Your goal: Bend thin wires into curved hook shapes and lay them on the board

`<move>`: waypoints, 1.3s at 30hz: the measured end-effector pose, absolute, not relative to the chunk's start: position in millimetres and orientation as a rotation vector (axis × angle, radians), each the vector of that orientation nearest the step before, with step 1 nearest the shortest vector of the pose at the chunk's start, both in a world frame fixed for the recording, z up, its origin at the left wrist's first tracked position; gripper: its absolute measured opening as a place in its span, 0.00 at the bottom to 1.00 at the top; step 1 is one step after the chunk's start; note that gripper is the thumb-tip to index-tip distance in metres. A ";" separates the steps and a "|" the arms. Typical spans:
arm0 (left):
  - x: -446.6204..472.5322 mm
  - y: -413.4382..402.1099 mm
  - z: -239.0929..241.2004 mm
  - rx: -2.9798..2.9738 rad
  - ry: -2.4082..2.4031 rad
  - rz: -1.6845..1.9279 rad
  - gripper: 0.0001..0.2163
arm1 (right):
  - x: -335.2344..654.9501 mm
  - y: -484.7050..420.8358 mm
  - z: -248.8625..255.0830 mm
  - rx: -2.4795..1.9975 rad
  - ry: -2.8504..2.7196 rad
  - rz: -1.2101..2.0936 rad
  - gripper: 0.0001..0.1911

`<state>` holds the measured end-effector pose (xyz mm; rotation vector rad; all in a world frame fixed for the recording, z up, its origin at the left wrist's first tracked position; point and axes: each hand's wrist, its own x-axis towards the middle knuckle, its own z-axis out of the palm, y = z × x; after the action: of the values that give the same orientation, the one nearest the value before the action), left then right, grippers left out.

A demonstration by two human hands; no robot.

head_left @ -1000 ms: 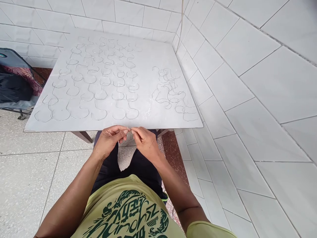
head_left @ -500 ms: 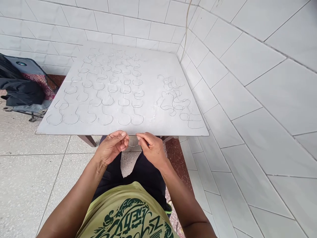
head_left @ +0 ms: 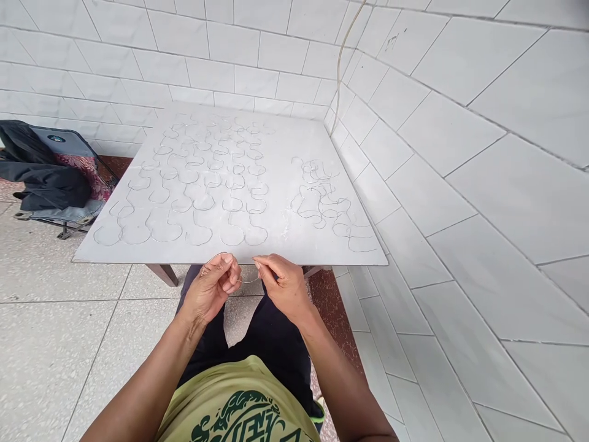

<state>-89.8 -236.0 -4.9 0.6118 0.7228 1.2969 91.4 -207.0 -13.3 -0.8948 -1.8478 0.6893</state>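
**Thin wire [head_left: 243, 282] held between both hands, just below the front edge of the tabletop**

Person seated or standing close to the table, hands raised over the lap. Left hand [head_left: 211, 290] has its fingers curled in and closed, thumb on top, gripping one end of the wire; a thin arc of the wire rises past the knuckles. Right hand [head_left: 285, 288] pinches the other end between thumb and index finger, other fingers loosely bent. The wire sags in a shallow curve across the gap between the hands, just short of the edge of the white tabletop [head_left: 230, 253], not touching it.

On the tabletop: many bent wire shapes [head_left: 197, 184] laid out in loose rows, hook-and-loop outlines, near the hands and toward the far edge. A tangled pile of overlapping wire shapes [head_left: 322, 199] lies to the right of them. Dark wooden table legs [head_left: 162, 275] show under the front edge. White tiled walls [head_left: 460, 123] stand behind and to the right, with a pale cable [head_left: 343, 61] running down the corner. Folding chair [head_left: 59, 202] with dark clothing [head_left: 46, 178] on it stands to the left, on a speckled tile floor [head_left: 59, 350].
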 end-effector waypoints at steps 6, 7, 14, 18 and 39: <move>-95.8 -232.7 -10.0 0.672 0.778 1.121 0.14 | 93.5 -206.8 -13.0 -0.855 -1.960 0.714 0.13; -96.7 -232.0 -10.6 0.695 0.808 1.110 0.13 | 94.0 -206.5 -13.5 -0.857 -1.973 0.714 0.13; -100.6 -230.9 -6.4 0.977 1.061 1.124 0.13 | 97.4 -202.8 -16.7 -0.952 -1.953 0.689 0.12; -101.3 -231.9 -7.6 1.098 1.169 1.080 0.14 | 98.4 -201.7 -17.5 -0.937 -2.006 0.669 0.13; -98.4 -226.9 -6.2 0.891 1.065 1.036 0.13 | 103.7 -208.8 -15.9 -1.086 -1.747 1.120 0.15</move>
<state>-98.4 -226.9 -6.2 0.8907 1.0646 1.0364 103.7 -208.8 -15.9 -1.0865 -1.7467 1.1204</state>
